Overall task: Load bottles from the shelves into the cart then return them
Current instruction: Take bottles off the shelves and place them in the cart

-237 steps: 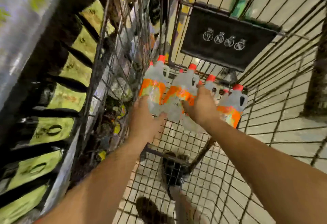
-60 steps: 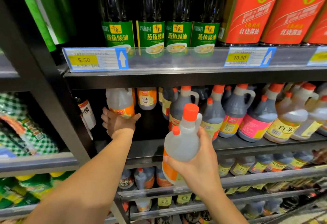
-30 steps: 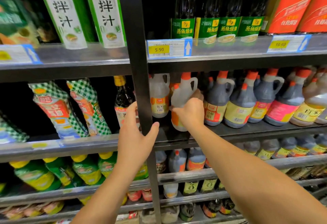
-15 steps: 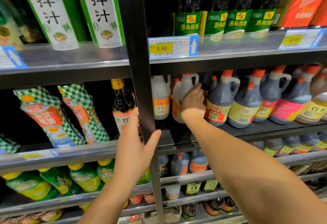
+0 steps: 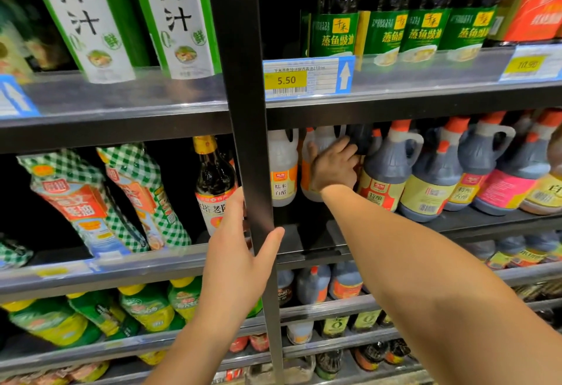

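Note:
A clear white-vinegar bottle [image 5: 323, 138] with an orange label stands on the middle shelf [image 5: 456, 225], just right of a matching bottle [image 5: 282, 168]. My right hand [image 5: 333, 167] lies flat against its front, fingers spread over its shoulder and thumb on its left side, and hides most of it. My left hand [image 5: 237, 263] rests on the black upright post [image 5: 243, 80], thumb to the right of the post and straight fingers to the left. The cart is out of view.
Dark vinegar jugs [image 5: 386, 177] with orange caps crowd the shelf right of my right hand. A dark sauce bottle [image 5: 214, 180] and checked pouches [image 5: 82, 202] sit left of the post. Green-labelled bottles [image 5: 334, 31] stand above, more bottles below.
My right hand has set the clear bottle on the shelf beside its twin and now presses it further back. My left hand has stayed on the post. The view has moved closer.

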### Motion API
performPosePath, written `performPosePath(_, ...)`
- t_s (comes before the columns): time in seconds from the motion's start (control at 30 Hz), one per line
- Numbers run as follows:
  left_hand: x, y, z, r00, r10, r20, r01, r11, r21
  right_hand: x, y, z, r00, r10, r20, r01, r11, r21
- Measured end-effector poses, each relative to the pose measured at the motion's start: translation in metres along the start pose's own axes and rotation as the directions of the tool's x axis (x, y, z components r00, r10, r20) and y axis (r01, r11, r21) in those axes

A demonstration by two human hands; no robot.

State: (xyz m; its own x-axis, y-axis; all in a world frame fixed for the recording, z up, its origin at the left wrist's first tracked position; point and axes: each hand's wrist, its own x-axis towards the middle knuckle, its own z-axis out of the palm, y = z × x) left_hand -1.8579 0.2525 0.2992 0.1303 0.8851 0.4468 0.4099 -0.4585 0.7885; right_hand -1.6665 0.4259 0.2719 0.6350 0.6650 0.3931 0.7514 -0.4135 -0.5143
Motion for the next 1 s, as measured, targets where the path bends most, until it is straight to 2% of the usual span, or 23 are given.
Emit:
performPosePath(0.13, -0.001, 0.001, 0.0, 1.0, 0.005, -0.005, -0.005, 1.0, 0.0, 0.005, -0.004, 0.004, 0.999, 0.04, 0.027, -0.041, 0.999, 0.032)
performPosePath(0.27, -0.002, 0.0, -0.001, 1.0, -0.001, 0.005, 0.001, 1.0, 0.004, 0.01, -0.002, 0.003, 0.992, 0.02, 0.128, -0.029, 0.997, 0.069)
performPosePath(0.37, -0.013, 0.0, 0.0, 0.992, 0.038, -0.122, -0.029, 0.997, 0.074, -0.001, 0.01, -0.005, 0.987, 0.057, 0.149, -0.062, 0.998, 0.025)
performPosePath(0.43, -0.022, 0.0, -0.001, 0.972, 0.082, -0.221, -0.06, 0.993, 0.105, -0.007, 0.02, -0.013, 0.981, 0.014, 0.193, -0.014, 1.0, 0.002)
performPosePath(0.53, -0.033, 0.0, -0.002, 0.957, 0.152, -0.248, -0.127, 0.985, 0.117, -0.01, 0.033, -0.033, 0.965, -0.052, 0.256, 0.058, 0.998, -0.014)
performPosePath(0.63, -0.042, 0.004, 0.006, 0.966, 0.167, -0.199, -0.153, 0.985, 0.085, -0.023, 0.045, -0.057, 0.948, -0.134, 0.287, 0.126, 0.991, 0.047)
performPosePath(0.77, -0.049, 0.012, 0.03, 0.98, 0.168, -0.105, -0.164, 0.985, 0.043, -0.055, 0.064, -0.09, 0.949, -0.242, 0.203, 0.238, 0.97, 0.045)
performPosePath(0.9, -0.05, 0.016, 0.063, 0.988, 0.153, 0.021, -0.152, 0.988, -0.038, -0.081, 0.099, -0.116, 0.955, -0.253, 0.157, 0.239, 0.966, 0.103)
performPosePath(1.0, -0.053, 0.018, 0.099, 0.978, 0.161, 0.134, -0.149, 0.984, -0.094, -0.092, 0.143, -0.139, 0.975, -0.198, 0.1, 0.195, 0.98, 0.045)
